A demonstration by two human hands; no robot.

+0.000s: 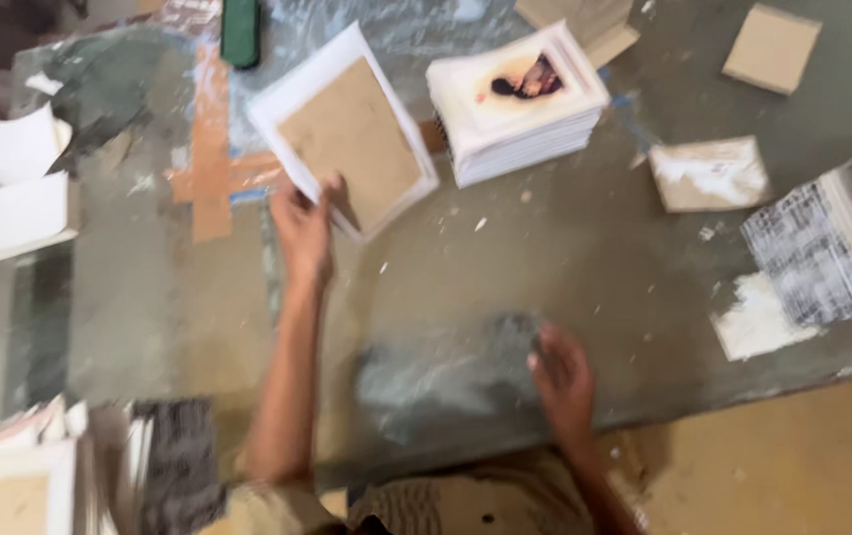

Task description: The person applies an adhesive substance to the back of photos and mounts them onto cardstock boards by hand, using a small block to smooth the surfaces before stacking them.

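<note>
White-bordered brown card (347, 139); grey worktop (565, 258) (white-flecked); green block (241, 32).

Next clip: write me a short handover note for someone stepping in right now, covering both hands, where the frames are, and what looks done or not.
Left hand: grips the lower corner of a white frame, brown backing up, tilted over the table.
Right hand: flat near the table's front edge, holding nothing; blurred.
Stack of frames with a picture on top lies right of the held one. More frames sit at lower left, and white sheets at far left.
Done: one stack built. Left: the held frame is not yet set down.
</note>
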